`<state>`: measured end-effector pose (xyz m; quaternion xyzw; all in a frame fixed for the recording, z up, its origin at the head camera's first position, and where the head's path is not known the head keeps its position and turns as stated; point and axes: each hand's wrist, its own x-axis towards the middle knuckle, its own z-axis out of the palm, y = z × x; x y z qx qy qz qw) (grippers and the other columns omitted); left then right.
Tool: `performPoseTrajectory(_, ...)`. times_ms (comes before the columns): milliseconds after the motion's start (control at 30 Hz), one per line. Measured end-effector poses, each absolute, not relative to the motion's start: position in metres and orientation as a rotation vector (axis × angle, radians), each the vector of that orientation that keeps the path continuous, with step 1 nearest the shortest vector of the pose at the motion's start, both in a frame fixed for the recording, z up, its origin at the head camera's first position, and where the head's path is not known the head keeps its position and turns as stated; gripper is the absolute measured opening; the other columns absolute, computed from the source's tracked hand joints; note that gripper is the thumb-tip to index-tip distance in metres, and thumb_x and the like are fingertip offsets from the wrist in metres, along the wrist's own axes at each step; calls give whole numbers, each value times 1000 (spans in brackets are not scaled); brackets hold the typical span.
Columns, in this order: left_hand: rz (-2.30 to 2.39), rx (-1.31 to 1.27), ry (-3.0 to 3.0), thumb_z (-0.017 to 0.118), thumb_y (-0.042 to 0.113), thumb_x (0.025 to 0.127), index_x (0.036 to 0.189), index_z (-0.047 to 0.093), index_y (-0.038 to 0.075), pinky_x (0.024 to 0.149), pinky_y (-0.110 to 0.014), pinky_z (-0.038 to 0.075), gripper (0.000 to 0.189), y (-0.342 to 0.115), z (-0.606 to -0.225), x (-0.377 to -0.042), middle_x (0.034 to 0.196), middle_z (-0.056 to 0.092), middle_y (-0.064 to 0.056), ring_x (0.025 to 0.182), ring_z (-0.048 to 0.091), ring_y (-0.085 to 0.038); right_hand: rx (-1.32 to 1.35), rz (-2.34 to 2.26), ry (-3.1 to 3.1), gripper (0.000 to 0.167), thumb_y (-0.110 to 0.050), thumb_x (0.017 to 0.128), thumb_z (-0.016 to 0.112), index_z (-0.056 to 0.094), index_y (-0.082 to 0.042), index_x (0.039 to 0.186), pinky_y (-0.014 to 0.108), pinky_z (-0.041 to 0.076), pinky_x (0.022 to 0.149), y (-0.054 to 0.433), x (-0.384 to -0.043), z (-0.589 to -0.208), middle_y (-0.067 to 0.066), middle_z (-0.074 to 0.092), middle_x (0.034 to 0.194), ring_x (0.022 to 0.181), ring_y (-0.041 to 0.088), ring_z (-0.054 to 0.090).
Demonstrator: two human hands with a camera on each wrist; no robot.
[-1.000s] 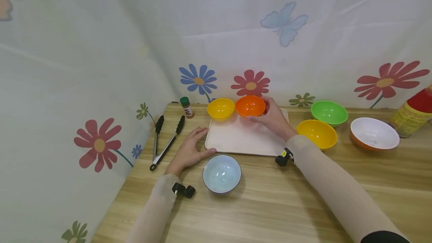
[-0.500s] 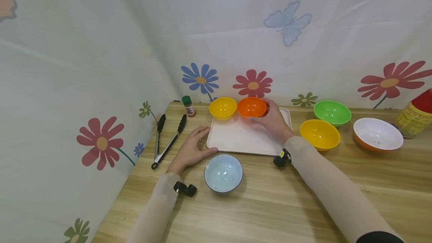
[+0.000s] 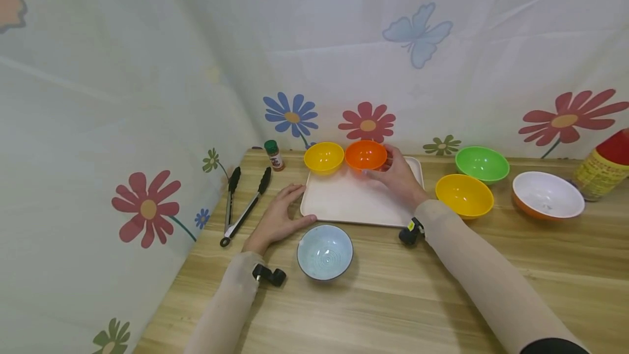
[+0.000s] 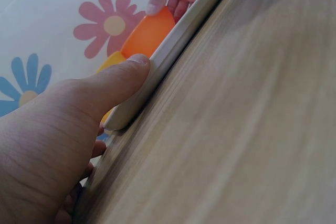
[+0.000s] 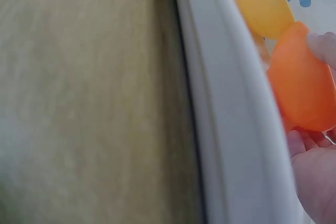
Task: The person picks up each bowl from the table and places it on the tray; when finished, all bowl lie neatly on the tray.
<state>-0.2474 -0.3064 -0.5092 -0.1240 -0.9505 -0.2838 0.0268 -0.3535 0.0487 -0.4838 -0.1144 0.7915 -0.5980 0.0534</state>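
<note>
My right hand [image 3: 397, 177] holds the orange bowl [image 3: 366, 155] by its right side, thumb at the near side and fingers behind. The bowl is at the back of a white tray [image 3: 358, 201], beside a yellow bowl [image 3: 324, 158] at the tray's back left corner. In the right wrist view, thumb and fingers lie on either side of the orange bowl [image 5: 302, 82]. My left hand [image 3: 279, 220] rests at the tray's front left corner, thumb against the front rim [image 4: 170, 45] and the other fingers spread along the left side. A pale blue bowl [image 3: 325, 253] stands in front of the tray.
Black-tipped tongs [image 3: 243, 209] lie spread on the left, near a green-capped spice jar [image 3: 274, 155]. To the right stand a green bowl [image 3: 482, 164], another yellow bowl [image 3: 464, 195], a white-lined orange bowl [image 3: 547, 194] and a red-and-yellow bottle [image 3: 604, 171]. A flowered curtain [image 3: 314, 42] hangs behind.
The head view has shifted slightly. Both hands keep their places, the right at the orange bowl and the left at the tray's corner.
</note>
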Motion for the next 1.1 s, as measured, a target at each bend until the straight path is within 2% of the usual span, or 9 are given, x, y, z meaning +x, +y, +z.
performPoseTrajectory(267,-898,-384,-2933,83,68,90,170,48,16,134,-64,30,102,-306,-510,-248,178,40,-12,166,34,-37,-298,-1808,2378,109,-29,101,86,11,-15,179,50,45,129,50,-351,-478,17,35,178,156,37,45)
performPoseTrajectory(533,-882,-367,-2944,82,69,91,171,47,18,134,-65,29,101,-307,-509,-249,179,38,-12,167,32,-36,-322,-1873,2393,113,-38,100,87,9,-20,180,55,31,136,53,-346,-469,10,21,186,168,33,28)
performPoseTrajectory(733,-883,-361,-2955,82,70,91,171,46,18,134,-66,29,102,-306,-509,-248,179,38,-11,167,32,-37,-336,-1929,2431,108,-37,100,87,15,-17,179,54,32,136,59,-344,-463,11,26,184,167,35,32)
performPoseTrajectory(1100,-904,-347,-2950,82,70,91,171,47,19,133,-67,30,101,-305,-510,-247,179,37,-11,167,32,-37,-538,-2180,2418,95,-20,100,86,28,-10,174,61,32,134,77,-330,-426,19,40,174,160,36,42)
